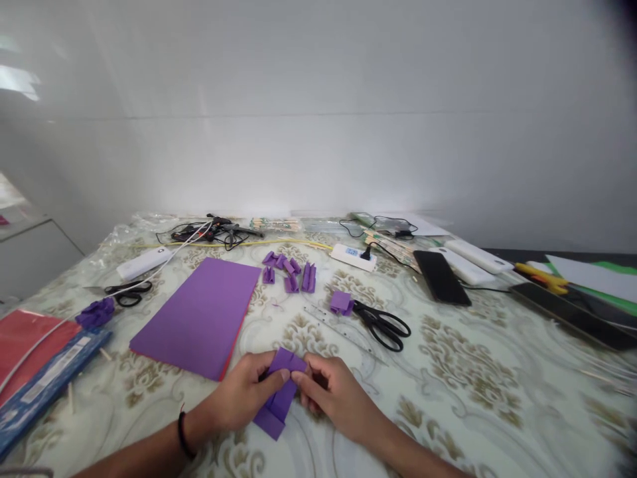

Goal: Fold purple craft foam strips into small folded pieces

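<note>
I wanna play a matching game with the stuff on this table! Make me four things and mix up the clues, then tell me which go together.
Things:
1. Folded purple strip
2. Wristband
3. Power strip
4. Big purple sheet

Clues:
A. A black plug sits in it
B. Red shows along its edge
C. Held by the left hand and the right hand
D. Goes around the left wrist

Right pairs: 1-C, 2-D, 3-A, 4-B
</note>
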### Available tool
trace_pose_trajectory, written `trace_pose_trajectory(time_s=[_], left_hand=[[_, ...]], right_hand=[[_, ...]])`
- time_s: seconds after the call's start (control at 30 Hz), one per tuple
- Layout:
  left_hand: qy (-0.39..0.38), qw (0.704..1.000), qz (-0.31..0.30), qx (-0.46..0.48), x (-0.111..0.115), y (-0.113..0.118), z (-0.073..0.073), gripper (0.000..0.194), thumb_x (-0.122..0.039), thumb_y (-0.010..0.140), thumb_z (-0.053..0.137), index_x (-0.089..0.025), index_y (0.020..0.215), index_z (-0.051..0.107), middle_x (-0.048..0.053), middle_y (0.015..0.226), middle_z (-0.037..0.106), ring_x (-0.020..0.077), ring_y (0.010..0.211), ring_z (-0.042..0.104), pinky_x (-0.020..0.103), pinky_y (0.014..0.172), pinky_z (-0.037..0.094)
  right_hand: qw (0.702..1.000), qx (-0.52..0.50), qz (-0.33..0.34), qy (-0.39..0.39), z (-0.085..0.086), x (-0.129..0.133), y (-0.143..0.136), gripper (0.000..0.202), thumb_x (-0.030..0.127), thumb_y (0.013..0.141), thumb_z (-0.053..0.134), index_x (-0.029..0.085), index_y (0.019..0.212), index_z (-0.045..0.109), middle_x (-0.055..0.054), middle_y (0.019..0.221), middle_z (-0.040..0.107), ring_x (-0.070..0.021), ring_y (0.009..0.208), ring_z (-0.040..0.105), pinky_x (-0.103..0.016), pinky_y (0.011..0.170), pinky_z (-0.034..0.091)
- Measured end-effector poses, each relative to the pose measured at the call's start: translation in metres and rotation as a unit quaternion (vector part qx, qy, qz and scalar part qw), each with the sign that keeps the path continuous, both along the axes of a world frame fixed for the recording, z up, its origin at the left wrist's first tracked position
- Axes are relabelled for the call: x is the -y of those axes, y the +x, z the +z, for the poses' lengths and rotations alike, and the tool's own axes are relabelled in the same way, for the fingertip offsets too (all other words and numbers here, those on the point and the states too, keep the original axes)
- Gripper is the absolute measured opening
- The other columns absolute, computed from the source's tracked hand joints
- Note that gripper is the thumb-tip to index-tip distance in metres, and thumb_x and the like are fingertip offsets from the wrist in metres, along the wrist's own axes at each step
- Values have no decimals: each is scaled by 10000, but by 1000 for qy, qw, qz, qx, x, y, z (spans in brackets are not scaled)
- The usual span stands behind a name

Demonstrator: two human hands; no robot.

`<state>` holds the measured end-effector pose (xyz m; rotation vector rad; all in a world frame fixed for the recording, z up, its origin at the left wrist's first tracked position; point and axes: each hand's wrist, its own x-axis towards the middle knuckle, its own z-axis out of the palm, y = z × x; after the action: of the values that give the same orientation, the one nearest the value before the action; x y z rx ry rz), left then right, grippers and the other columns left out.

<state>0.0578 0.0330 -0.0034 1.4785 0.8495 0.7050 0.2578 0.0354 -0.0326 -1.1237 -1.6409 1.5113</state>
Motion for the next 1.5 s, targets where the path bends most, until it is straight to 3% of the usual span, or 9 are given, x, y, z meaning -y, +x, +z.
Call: trace_pose_trajectory(time_s=[0.2, 0.47, 0.63, 0.9, 1.33, 1.5], left_hand=[[21, 1000, 4, 11, -1, -5, -6, 342, -383, 1010, 536, -122, 942, 747, 74, 910, 763, 201, 832, 681, 277, 777, 518], [29, 999, 35, 21, 1, -9, -17, 303, -371, 995, 551, -138, 968, 742, 64, 949, 768, 213, 891, 697, 276, 808, 520], [45, 999, 30, 6, 2, -9, -12, 299, -366, 1020, 510, -145, 972, 705, 50, 949, 767, 182, 846, 680, 247, 752, 504], [103, 985, 36, -135, 1, -6, -5, 309, -365, 1050, 451, -157, 893, 618, 5, 846, 685, 137, 728, 574, 239, 692, 451], [53, 992, -13, -113, -3, -6, -5, 356, -442, 1019, 507, -139, 1018, 695, 39, 899, 712, 168, 784, 613, 253, 719, 478], [33, 993, 18, -114, 1, -11, -6, 402, -491, 1019, 502, -146, 1039, 707, 53, 883, 705, 195, 790, 610, 278, 701, 492]], right_hand=[[999, -15, 5, -28, 8, -1, -3, 548, 694, 891, 618, 176, 720, 565, -12, 635, 607, -124, 542, 525, -252, 545, 403], [990, -61, -81, -94, 7, -6, -14, 494, 636, 779, 778, 148, 807, 702, 14, 637, 568, -114, 551, 525, -245, 558, 392], [994, -59, -60, -72, 7, -3, -10, 500, 605, 791, 782, 159, 637, 615, 15, 627, 553, -107, 510, 522, -245, 520, 401], [994, -41, -94, -22, 5, -1, -11, 526, 590, 825, 736, 177, 573, 531, 36, 583, 497, -100, 475, 489, -242, 489, 377], [995, -36, -88, -21, 6, 0, -11, 471, 584, 861, 676, 198, 641, 517, 49, 511, 497, -108, 455, 479, -231, 470, 370], [993, -58, -95, -29, 3, -1, -10, 475, 580, 877, 671, 203, 642, 503, 51, 500, 501, -103, 445, 480, -227, 459, 367]])
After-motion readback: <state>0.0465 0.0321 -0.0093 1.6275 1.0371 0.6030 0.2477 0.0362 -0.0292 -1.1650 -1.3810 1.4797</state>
